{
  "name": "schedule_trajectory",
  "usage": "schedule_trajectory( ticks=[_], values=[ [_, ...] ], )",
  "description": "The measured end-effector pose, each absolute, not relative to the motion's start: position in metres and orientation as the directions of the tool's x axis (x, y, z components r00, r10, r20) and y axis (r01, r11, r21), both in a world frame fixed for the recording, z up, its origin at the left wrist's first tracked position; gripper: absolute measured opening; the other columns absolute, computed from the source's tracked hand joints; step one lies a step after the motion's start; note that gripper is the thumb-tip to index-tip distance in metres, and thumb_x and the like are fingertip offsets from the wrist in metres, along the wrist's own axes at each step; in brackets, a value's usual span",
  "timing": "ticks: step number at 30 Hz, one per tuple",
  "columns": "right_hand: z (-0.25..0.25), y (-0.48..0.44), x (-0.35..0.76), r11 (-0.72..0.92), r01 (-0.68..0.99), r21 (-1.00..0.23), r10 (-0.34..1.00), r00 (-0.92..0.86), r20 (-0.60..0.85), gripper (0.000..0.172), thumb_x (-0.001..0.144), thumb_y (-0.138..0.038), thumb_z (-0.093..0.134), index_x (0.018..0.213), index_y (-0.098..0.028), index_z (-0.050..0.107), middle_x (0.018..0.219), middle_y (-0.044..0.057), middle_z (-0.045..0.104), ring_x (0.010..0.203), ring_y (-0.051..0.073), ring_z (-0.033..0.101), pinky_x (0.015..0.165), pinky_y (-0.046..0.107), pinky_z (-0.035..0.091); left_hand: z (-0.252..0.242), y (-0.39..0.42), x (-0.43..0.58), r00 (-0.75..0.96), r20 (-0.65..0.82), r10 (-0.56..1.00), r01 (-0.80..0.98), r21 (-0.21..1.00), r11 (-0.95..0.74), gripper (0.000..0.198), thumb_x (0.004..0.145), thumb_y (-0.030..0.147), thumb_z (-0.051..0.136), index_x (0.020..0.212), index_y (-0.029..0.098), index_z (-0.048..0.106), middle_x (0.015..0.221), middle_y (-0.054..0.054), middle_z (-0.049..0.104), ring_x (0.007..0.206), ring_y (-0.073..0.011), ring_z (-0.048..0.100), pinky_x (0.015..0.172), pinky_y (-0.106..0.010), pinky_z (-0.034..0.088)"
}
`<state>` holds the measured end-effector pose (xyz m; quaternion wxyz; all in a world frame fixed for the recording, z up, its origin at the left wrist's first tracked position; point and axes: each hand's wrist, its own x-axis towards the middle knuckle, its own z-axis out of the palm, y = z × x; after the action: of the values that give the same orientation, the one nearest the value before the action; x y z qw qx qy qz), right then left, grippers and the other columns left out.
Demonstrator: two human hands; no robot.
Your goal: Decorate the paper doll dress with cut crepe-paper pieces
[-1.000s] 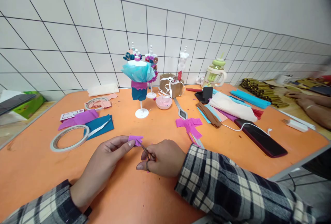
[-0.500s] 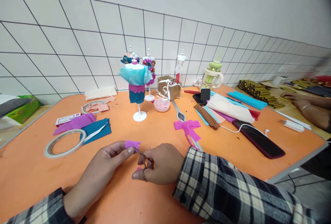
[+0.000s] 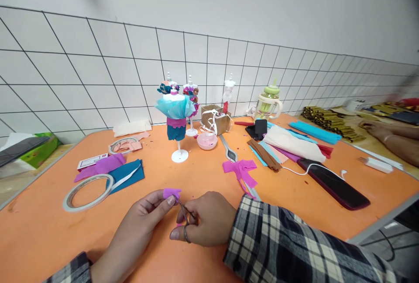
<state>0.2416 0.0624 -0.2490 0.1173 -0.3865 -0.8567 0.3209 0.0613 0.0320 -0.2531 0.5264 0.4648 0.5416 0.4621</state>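
My left hand [image 3: 149, 215] pinches a small purple piece of crepe paper [image 3: 172, 193] between thumb and fingers. My right hand [image 3: 207, 219] grips small scissors [image 3: 186, 217], thumb through one loop, their tips at the paper's lower right edge. Whether the blades are apart is too small to tell. A pink scrap [image 3: 179, 225] shows beside the right fingers. Beyond the hands stands a mini dress form [image 3: 176, 117] in a turquoise ruffle, purple band and teal bottom. Magenta crepe strips [image 3: 240, 168] lie to the right, across a grey strap-like strip [image 3: 229, 150].
At left are a tape roll [image 3: 70, 200], teal paper [image 3: 132, 176] and purple paper [image 3: 101, 167]. A pink bowl [image 3: 207, 142], a cardboard box [image 3: 224, 124] and other dress forms stand behind. A phone [image 3: 334, 182], a bottle [image 3: 268, 102] and another person's arm [image 3: 389, 137] are at right.
The whole scene sits lower and slightly to the right in view, as the camera has tilted. Both hands keep their hold on the paper and the scissors.
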Motion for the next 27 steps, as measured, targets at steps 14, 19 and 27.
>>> schedule_trajectory(
  ticks=[14, 19, 27],
  values=[
    [-0.2478, 0.0624, 0.2399, 0.477, 0.595, -0.647, 0.754, -0.655, -0.047, 0.04, 0.075, -0.062, 0.059, 0.095, -0.028, 0.069, 0.077, -0.005, 0.07, 0.074, 0.017, 0.066, 0.067, 0.026, 0.043, -0.2609, 0.0299, 0.0631, -0.022, -0.14, 0.99, -0.046, 0.989, 0.139, 0.019, 0.078, 0.04, 0.07, 0.082, 0.022, 0.071, 0.08, -0.001, 0.071, 0.088, -0.0236, 0.064, 0.075, -0.03, 0.049],
    [-0.2472, 0.0635, 0.2412, 0.485, 0.586, -0.649, 0.739, -0.672, -0.055, 0.041, 0.077, -0.061, 0.058, 0.098, -0.028, 0.069, 0.079, -0.004, 0.071, 0.077, 0.018, 0.067, 0.067, 0.026, 0.044, -0.2588, 0.0289, 0.0635, -0.028, -0.147, 0.989, -0.047, 0.988, 0.146, 0.019, 0.078, 0.039, 0.07, 0.083, 0.021, 0.072, 0.082, -0.003, 0.071, 0.087, -0.0244, 0.063, 0.075, -0.031, 0.05],
    [-0.2489, 0.0661, 0.2409, 0.49, 0.598, -0.634, 0.738, -0.672, -0.063, 0.048, 0.073, -0.065, 0.061, 0.104, -0.029, 0.068, 0.078, -0.004, 0.071, 0.077, 0.017, 0.066, 0.069, 0.025, 0.044, -0.2574, 0.0271, 0.0651, -0.021, -0.182, 0.983, -0.133, 0.975, 0.177, 0.022, 0.072, 0.039, 0.074, 0.082, 0.019, 0.074, 0.079, -0.005, 0.072, 0.082, -0.0245, 0.064, 0.073, -0.032, 0.051]
  ],
)
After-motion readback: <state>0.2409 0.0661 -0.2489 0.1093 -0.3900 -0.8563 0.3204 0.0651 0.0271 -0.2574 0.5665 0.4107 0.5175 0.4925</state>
